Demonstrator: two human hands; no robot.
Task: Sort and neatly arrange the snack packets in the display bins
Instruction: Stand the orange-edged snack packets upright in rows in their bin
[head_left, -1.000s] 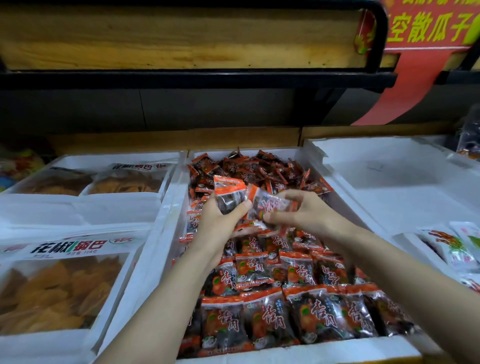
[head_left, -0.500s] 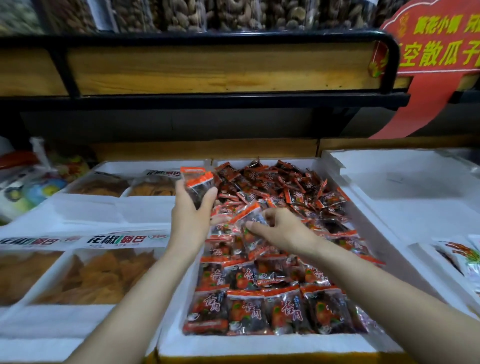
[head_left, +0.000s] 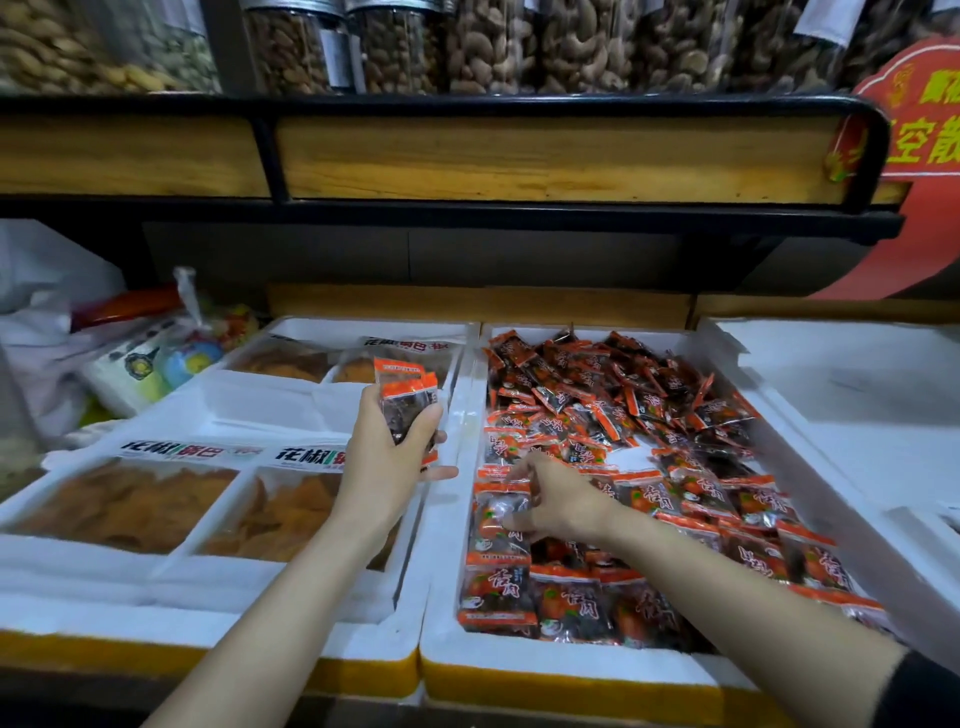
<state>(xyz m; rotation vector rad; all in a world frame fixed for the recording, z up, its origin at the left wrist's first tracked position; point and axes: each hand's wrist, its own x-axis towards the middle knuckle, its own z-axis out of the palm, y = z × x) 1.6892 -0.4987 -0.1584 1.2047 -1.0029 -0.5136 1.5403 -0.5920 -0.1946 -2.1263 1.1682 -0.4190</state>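
1. A white foam middle bin (head_left: 447, 545) holds small orange-and-black snack packets and fills the centre of the view.
2. At the bin's far edge the packets lie in a loose heap (head_left: 597, 384). Along its near edge they lie flat in tidy rows (head_left: 597, 608), side by side.
3. The left hand (head_left: 387, 462) is raised just beside the bin's left rim. Its fingers curl round a small stack of packets (head_left: 408, 405), which stands upright in its grip.
4. The right hand (head_left: 563, 501) reaches down into the bin near its left wall. Its thumb and fingertips pinch a single packet (head_left: 493, 519) that lies just behind the front row.
5. Touching the middle bin's left side, a left bin (head_left: 156, 618) holds clear bags of orange crisps (head_left: 130, 499).
6. On the other side stands a white right bin (head_left: 857, 415), well apart from both hands.
7. Above, a wooden shelf (head_left: 519, 156) carries clear jars of nuts (head_left: 493, 47). A red sign (head_left: 924, 156) hangs at its right end.
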